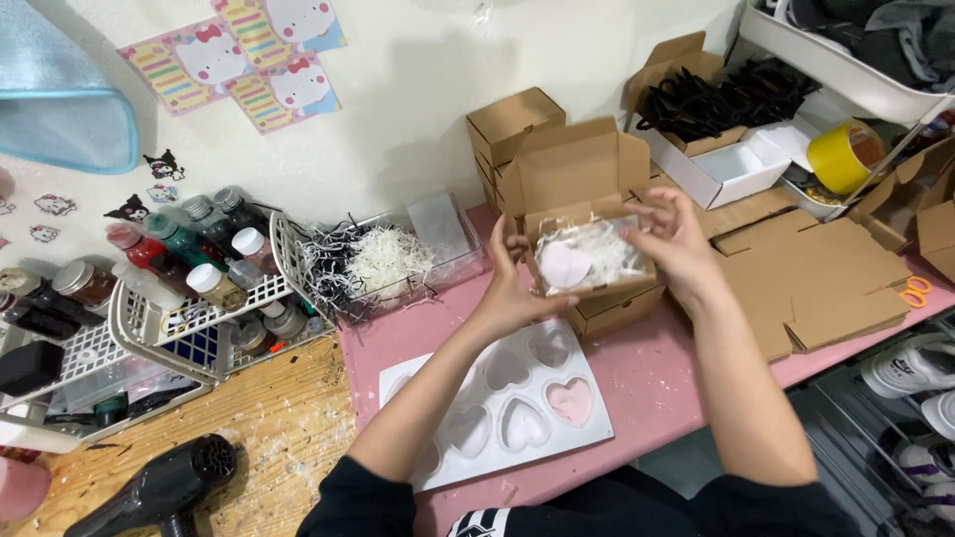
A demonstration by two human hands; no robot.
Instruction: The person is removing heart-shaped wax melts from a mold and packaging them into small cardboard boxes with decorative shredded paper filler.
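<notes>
My left hand (510, 283) and my right hand (676, 239) hold an open brown cardboard box (577, 174) from either side, above the pink table. Inside the box lies white shredded paper (612, 249) with a pale pink heart-shaped piece (564, 265) on top. Under my arms sits a white silicone mould (517, 398) with several heart cavities; one cavity holds a pink heart (571, 400).
A clear tub of black and white paper shred (373, 264) stands at left, next to white racks of paint bottles (204, 268). Closed small boxes (512, 119), flat cardboard (826, 278), yellow tape (841, 154), orange scissors (915, 291) and a black hairdryer (159, 487) lie around.
</notes>
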